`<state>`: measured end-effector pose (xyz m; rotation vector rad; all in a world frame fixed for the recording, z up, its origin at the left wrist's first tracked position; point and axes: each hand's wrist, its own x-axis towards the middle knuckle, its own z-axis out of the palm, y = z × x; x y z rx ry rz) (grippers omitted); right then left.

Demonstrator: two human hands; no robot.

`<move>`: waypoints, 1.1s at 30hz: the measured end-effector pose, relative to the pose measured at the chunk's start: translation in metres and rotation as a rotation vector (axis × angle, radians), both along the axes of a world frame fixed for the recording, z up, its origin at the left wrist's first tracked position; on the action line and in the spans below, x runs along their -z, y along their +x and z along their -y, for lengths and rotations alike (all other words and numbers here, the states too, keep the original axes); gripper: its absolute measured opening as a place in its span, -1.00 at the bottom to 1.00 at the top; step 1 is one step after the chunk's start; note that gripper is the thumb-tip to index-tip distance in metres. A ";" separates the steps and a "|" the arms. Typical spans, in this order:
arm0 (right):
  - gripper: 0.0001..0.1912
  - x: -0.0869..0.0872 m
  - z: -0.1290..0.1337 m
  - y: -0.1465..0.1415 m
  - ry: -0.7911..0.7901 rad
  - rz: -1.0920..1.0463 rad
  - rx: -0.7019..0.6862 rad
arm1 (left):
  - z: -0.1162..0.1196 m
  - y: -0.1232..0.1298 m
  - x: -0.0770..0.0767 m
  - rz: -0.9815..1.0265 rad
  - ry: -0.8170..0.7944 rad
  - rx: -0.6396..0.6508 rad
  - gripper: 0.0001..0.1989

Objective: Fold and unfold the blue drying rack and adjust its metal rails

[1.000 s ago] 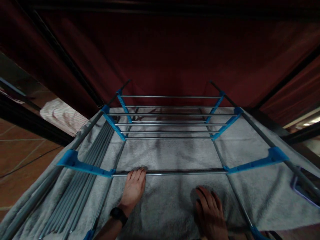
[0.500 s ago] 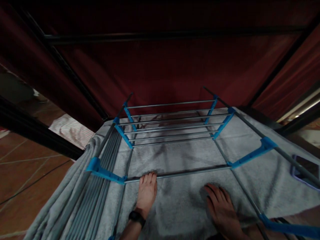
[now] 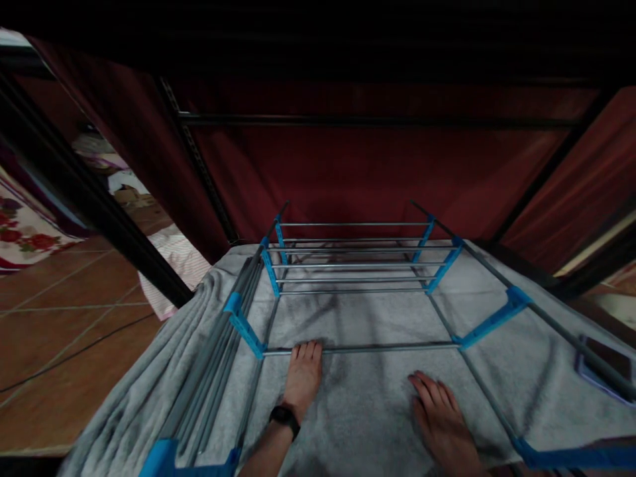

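A rack of grey metal rods (image 3: pixel 387 348) joined by blue plastic brackets (image 3: pixel 491 323) lies on a grey blanket (image 3: pixel 358 404). My left hand (image 3: pixel 303 372), with a black band on the wrist, has its fingers curled over the lower cross rod near its left end. My right hand (image 3: pixel 440 411) is over the blanket below that rod, fingers somewhat apart, holding nothing. Further rods (image 3: pixel 213 371) run in a bundle along the left side of the rack. At the far end, several cross rods (image 3: pixel 352 265) sit between blue brackets.
A phone (image 3: pixel 603 368) lies on the blanket at the right, partly behind a rod. Dark red fabric (image 3: pixel 368 172) with black bars (image 3: pixel 377 122) stands behind. Striped cloth (image 3: pixel 176 262) and a thin cable (image 3: pixel 99 341) lie on the tiled floor (image 3: pixel 64 358) at left.
The view has shifted, showing more floor at left. My left hand stays on the cross rod, and my right hand stays over the blanket. The left blue brackets and bundled rods appear at a steeper angle.
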<state>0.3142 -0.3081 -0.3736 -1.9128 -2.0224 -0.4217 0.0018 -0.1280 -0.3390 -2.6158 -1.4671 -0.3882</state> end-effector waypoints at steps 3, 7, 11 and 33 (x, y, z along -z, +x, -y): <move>-0.57 0.001 -0.001 0.000 -0.004 0.008 0.018 | 0.000 0.001 0.000 -0.003 -0.007 0.004 -0.62; -0.60 0.005 -0.003 0.001 -0.003 0.025 0.031 | 0.000 0.001 0.001 0.010 0.009 0.009 -0.63; -0.60 0.006 -0.003 0.002 0.007 0.025 0.030 | 0.001 0.001 -0.002 0.019 0.011 0.012 -0.64; -0.59 0.009 -0.004 0.002 0.032 -0.022 0.039 | 0.000 0.004 -0.008 -0.015 -0.016 -0.016 -0.67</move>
